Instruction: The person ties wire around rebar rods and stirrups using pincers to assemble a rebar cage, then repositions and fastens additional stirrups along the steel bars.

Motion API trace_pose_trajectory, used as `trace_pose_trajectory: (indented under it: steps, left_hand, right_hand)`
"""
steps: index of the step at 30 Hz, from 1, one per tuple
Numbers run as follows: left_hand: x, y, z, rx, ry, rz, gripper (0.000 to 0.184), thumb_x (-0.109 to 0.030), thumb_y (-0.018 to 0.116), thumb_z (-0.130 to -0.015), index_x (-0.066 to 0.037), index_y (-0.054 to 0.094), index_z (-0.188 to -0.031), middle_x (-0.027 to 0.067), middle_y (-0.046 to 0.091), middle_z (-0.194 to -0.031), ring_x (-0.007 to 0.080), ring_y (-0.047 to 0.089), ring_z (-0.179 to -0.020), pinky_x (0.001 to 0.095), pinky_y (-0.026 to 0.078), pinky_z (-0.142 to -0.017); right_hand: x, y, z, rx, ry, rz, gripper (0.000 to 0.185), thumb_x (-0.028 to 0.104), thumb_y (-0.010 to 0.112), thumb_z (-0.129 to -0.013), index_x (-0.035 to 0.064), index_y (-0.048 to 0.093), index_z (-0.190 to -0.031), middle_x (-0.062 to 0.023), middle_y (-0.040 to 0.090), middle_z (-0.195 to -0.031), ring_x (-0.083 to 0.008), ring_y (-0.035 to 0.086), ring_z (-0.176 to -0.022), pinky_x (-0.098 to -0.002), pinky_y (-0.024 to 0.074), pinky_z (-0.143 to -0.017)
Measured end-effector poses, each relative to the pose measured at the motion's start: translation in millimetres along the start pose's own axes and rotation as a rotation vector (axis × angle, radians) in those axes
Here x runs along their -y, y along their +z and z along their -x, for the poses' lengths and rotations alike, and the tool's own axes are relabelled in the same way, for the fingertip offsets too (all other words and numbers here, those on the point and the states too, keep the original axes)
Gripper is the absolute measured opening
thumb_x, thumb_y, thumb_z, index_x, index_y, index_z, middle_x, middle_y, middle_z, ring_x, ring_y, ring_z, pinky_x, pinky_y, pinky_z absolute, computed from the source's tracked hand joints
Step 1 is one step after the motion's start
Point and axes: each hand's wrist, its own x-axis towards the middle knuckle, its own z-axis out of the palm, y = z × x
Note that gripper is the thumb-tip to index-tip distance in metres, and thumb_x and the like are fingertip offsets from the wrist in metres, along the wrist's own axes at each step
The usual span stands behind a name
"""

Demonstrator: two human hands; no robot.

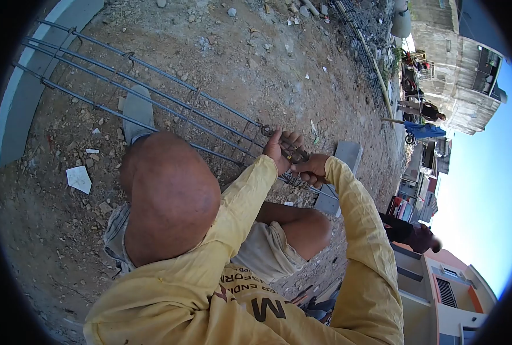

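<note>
A long cage of steel rebar (152,96) with thin cross ties runs from the upper left to the middle of the view. At its nearer end, my left hand (281,150) is closed around something small and dark beside the bars. My right hand (312,170) is closed close to it, low over the rebar, with its thumb pointing toward the left hand. A bundle of thin wire or a tool shows between the two hands, too small to make out. A coil of wire (266,130) lies next to the left hand.
Grey blocks (348,154) lie beyond my right hand. A pale concrete slab (8,129) stands at the far left, and a white tile piece (79,179) lies on the stony ground. Two people (420,237) stand at the right near buildings.
</note>
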Motion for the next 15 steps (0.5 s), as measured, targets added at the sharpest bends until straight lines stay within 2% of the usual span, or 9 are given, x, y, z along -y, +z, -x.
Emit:
trace_pose_trajectory:
  steps: [1, 4, 5, 8, 9, 12, 15]
  left_hand:
    - [2.6, -1.5, -3.4, 0.013, 0.014, 0.032, 0.036, -0.047, 0.062, -0.09, -0.015, 0.05, -0.077, 0.0002, 0.058, -0.072, 0.0204, 0.058, -0.069, 0.0444, 0.05, -0.071]
    - [5.2, -8.9, -25.1, -0.019, 0.036, 0.076, 0.037, -0.045, 0.053, -0.096, -0.014, 0.048, -0.076, 0.0003, 0.053, -0.066, 0.02, 0.054, -0.06, 0.0435, 0.051, -0.065]
    - [8.4, -11.8, -32.5, -0.045, 0.037, 0.084, 0.038, -0.045, 0.049, -0.098, -0.014, 0.047, -0.076, 0.0003, 0.051, -0.065, 0.0198, 0.053, -0.058, 0.0435, 0.051, -0.063]
    - [14.5, 12.0, -28.4, -0.198, 0.124, 0.014, 0.041, -0.046, 0.042, -0.1, -0.014, 0.045, -0.076, -0.0002, 0.045, -0.062, 0.0192, 0.049, -0.056, 0.0437, 0.05, -0.06]
    - [16.1, 20.1, -29.5, -0.272, 0.112, 0.038, 0.043, -0.05, 0.041, -0.1, -0.014, 0.043, -0.075, -0.0009, 0.041, -0.059, 0.0174, 0.044, -0.05, 0.0406, 0.045, -0.052]
    - [15.1, 28.2, -21.7, -0.374, 0.086, -0.023, 0.042, -0.049, 0.041, -0.099, -0.014, 0.042, -0.076, -0.0007, 0.041, -0.06, 0.017, 0.044, -0.05, 0.0399, 0.043, -0.05]
    - [10.1, 5.6, -37.7, -0.306, 0.073, -0.056, 0.041, -0.049, 0.048, -0.096, -0.013, 0.044, -0.078, 0.0023, 0.047, -0.065, 0.021, 0.048, -0.056, 0.0447, 0.047, -0.058]
  right_hand:
    - [-0.9, 3.7, 6.4, -0.005, -0.076, 0.02, 0.037, 0.041, 0.072, -0.084, 0.0061, 0.065, -0.094, 0.0017, 0.052, -0.058, -0.0117, 0.05, -0.044, -0.0303, 0.04, -0.038]
    - [11.0, 22.9, 15.2, -0.261, -0.083, 0.258, 0.036, 0.038, 0.074, -0.083, 0.0059, 0.063, -0.096, -0.0031, 0.057, -0.062, -0.0186, 0.062, -0.057, -0.0371, 0.0512, -0.05]
    - [-9.7, 20.7, -2.0, -0.682, -0.318, 0.706, 0.033, 0.029, 0.069, -0.084, 0.0045, 0.059, -0.104, -0.0122, 0.065, -0.081, -0.0288, 0.068, -0.084, -0.0454, 0.0548, -0.074]
    - [-25.3, 45.0, -10.8, -1.183, -0.307, 0.96, 0.034, 0.024, 0.062, -0.085, 0.0045, 0.056, -0.112, -0.0188, 0.064, -0.103, -0.0363, 0.063, -0.103, -0.0493, 0.0485, -0.09]
    - [-15.8, 57.6, 1.1, -1.184, -0.221, 0.955, 0.033, 0.022, 0.056, -0.086, 0.007, 0.054, -0.115, -0.0188, 0.061, -0.113, -0.039, 0.059, -0.109, -0.0496, 0.047, -0.092]
    - [-29.7, 49.3, -14.5, -1.221, -0.255, 0.943, 0.031, 0.024, 0.053, -0.089, 0.0085, 0.055, -0.116, -0.0208, 0.064, -0.108, -0.0388, 0.062, -0.105, -0.0512, 0.0479, -0.09]
    - [-13.5, 45.7, -13.7, -1.014, -0.154, 0.82, 0.03, 0.028, 0.051, -0.092, 0.0094, 0.058, -0.115, -0.0238, 0.066, -0.103, -0.0382, 0.066, -0.097, -0.052, 0.0497, -0.085]
